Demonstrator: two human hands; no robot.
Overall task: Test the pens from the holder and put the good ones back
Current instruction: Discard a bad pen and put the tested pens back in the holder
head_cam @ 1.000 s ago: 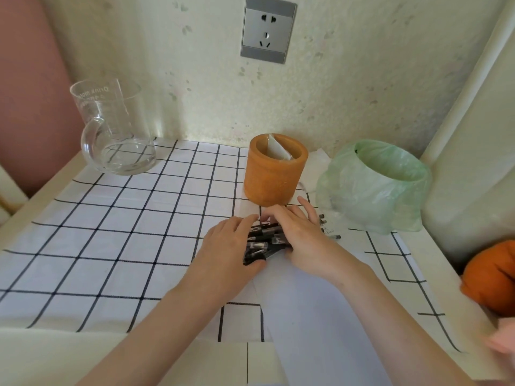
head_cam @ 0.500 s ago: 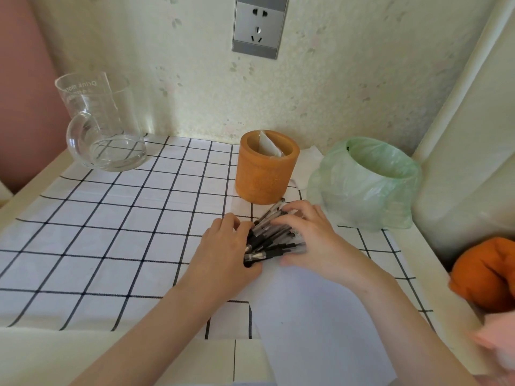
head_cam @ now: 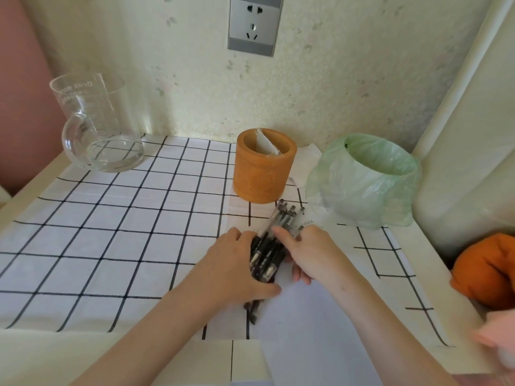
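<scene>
The pens (head_cam: 269,246) lie bunched on the counter (head_cam: 83,246), pinned between both hands, long axis pointing toward the holder (head_cam: 264,174). Left hand (head_cam: 237,268) and right hand (head_cam: 309,252) curl loosely against them, equally near.

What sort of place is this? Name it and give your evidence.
Probably a home desk or side table: a checked cloth, a wall socket above, a glass jug and a lined bin.

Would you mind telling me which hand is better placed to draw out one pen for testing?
Probably the right hand: its fingertips rest on the pens beside the paper, while the left hand cups the bundle.
</scene>
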